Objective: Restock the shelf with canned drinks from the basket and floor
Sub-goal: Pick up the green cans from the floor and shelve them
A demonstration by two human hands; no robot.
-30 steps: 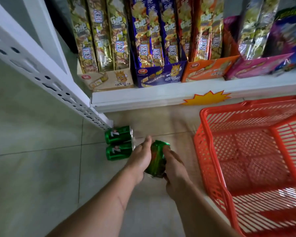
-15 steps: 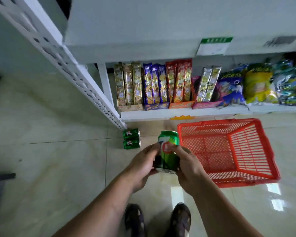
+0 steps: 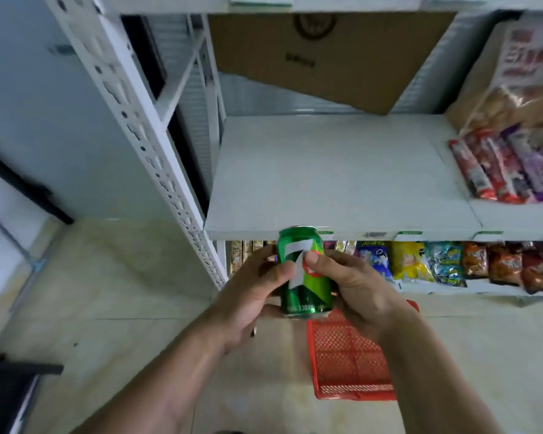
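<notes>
A green drink can [image 3: 306,286] stands upright in the air, just below the front edge of the white middle shelf [image 3: 336,177]. My left hand [image 3: 251,296] grips its left side and my right hand [image 3: 355,286] grips its right side, thumb on the label. The orange basket [image 3: 345,364] lies on the floor under my right forearm, partly hidden by it. The two cans on the floor are out of view.
Snack packets [image 3: 511,164] lie at the right end of the middle shelf. A brown cardboard sheet [image 3: 326,57] leans at the back. Snack bags [image 3: 445,264] fill the lower shelf. A white perforated upright [image 3: 157,151] slants on the left.
I have stood up from the floor and both hands have lifted the can from near the floor to the height of the middle shelf's front edge. The view now looks at that shelf.
</notes>
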